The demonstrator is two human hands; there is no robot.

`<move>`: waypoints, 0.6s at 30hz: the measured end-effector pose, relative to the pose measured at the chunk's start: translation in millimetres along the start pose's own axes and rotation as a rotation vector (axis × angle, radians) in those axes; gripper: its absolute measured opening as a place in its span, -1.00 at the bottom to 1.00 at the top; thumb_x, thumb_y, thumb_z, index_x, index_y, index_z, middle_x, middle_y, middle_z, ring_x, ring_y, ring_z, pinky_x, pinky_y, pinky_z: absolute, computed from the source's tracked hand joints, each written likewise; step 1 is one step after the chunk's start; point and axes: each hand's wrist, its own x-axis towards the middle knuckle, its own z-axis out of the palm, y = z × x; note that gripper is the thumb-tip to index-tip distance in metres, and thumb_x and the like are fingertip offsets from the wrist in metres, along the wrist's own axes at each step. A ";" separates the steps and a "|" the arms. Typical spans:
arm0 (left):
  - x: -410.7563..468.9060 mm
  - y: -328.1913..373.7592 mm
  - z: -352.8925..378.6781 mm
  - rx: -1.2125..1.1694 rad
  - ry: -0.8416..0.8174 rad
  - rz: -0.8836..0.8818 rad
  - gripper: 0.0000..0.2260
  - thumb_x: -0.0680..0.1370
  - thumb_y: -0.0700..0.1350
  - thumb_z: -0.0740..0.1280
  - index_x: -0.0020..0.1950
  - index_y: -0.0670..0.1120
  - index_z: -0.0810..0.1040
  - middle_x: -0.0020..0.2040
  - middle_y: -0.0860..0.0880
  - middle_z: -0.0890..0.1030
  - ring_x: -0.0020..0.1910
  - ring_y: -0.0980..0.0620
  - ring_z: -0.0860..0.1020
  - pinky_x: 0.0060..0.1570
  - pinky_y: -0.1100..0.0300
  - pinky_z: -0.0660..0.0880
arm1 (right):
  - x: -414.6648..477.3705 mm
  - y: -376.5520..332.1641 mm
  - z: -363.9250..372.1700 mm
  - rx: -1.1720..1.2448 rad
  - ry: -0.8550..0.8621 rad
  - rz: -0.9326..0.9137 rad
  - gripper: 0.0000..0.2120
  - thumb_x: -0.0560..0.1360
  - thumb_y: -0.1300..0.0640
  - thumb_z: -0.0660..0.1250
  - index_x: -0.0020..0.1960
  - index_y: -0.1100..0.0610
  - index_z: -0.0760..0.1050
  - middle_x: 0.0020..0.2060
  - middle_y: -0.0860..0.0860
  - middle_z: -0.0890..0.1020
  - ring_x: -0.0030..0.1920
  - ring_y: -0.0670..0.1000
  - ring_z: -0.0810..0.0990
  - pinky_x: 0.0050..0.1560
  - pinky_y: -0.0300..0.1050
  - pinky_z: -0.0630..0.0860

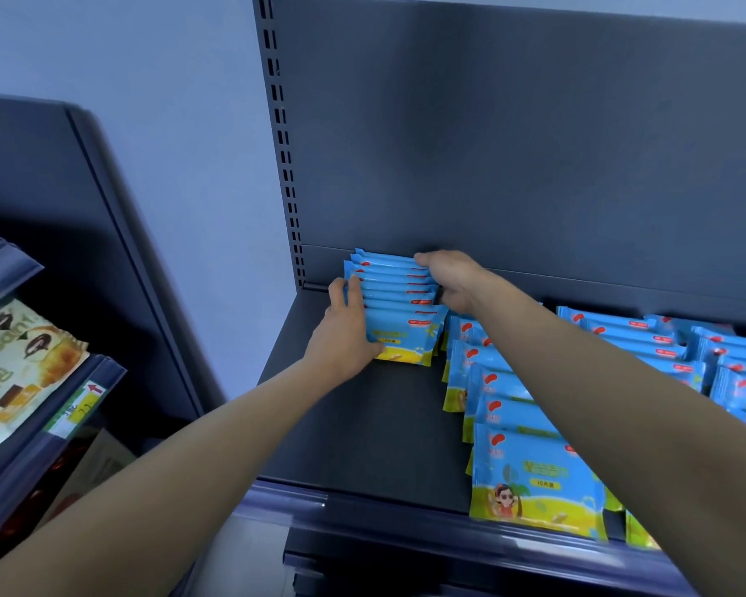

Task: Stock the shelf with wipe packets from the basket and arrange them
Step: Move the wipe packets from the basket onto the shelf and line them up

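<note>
Blue row of wipe packets stands upright, back-left on the shelf.
My left grip presses its left side flat-fingered, my right grip curls round its right end; I judge stocking well along: neighbouring rows full, this row's front unfilled, basket unseen.

left hand: bare | right hand: bare | forearms: bare as far as seen
</note>
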 end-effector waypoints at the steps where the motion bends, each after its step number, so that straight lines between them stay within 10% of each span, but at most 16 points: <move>1: 0.8 1.1 0.5 0.008 -0.001 -0.005 -0.08 0.36 -0.04 0.48 0.50 -0.11 -0.08 0.39 -0.07 0.06 0.14 -0.16 0.47 0.00 -0.02 0.53 | 3.8 1.5 -0.6 0.002 0.000 -0.005 -0.66 0.52 0.05 0.29 0.22 0.20 0.44 0.19 0.14 0.56 0.17 0.12 0.55 0.24 0.10 0.49; 11: 3.8 -0.5 -11.8 0.068 -0.034 -0.020 -0.05 0.35 0.01 0.47 0.51 -0.15 -0.10 0.38 -0.06 0.13 0.07 -0.10 0.50 -0.10 0.04 0.53 | -11.5 -6.8 -3.2 0.173 -0.040 0.035 -0.78 0.60 0.12 0.21 0.19 0.20 0.38 0.16 0.18 0.54 0.12 0.18 0.59 0.17 0.19 0.52; 18: 4.4 1.3 -15.6 0.037 -0.108 -0.026 0.01 0.36 -0.04 0.49 0.51 -0.18 -0.20 0.43 -0.09 0.05 0.17 -0.12 0.46 0.09 0.02 0.50 | -17.9 -12.2 -12.1 -0.307 0.079 -0.114 -0.62 0.58 0.22 0.19 0.35 0.35 0.35 0.35 0.25 0.41 0.36 0.20 0.39 0.35 0.13 0.38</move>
